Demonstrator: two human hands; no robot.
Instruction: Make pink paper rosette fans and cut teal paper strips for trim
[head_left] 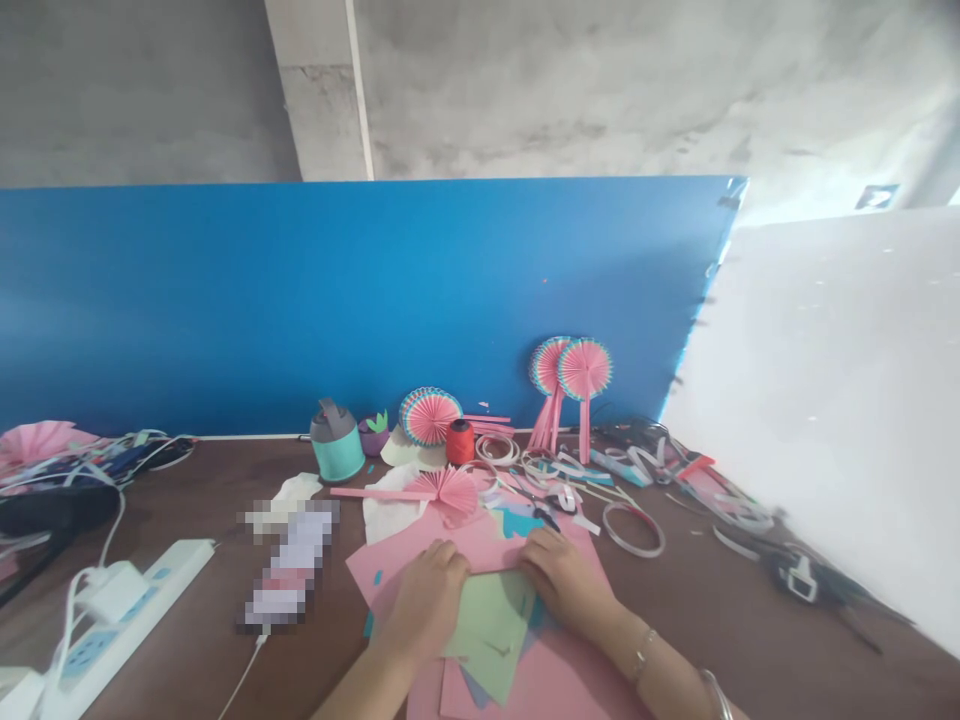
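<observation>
Both my hands rest on a light green sheet of paper (491, 625) that lies over pink paper sheets (559, 680) on the brown table. My left hand (427, 600) is curled, fingers bent down onto the left part of the green sheet. My right hand (566, 580) is likewise curled, pressing the sheet's upper right edge. A folded pink paper fan with a pink stick (442, 490) lies just beyond my hands. Small scissors (544, 515) lie beside turquoise paper scraps.
Finished pink and blue paper fans (570, 375) lean on the blue partition (360, 300). A teal container (336, 445), a red thread spool (460, 442), tape rings (634, 530) and paper strips lie behind. A white power strip (124, 615) with cables sits left. A white board (840, 400) stands right.
</observation>
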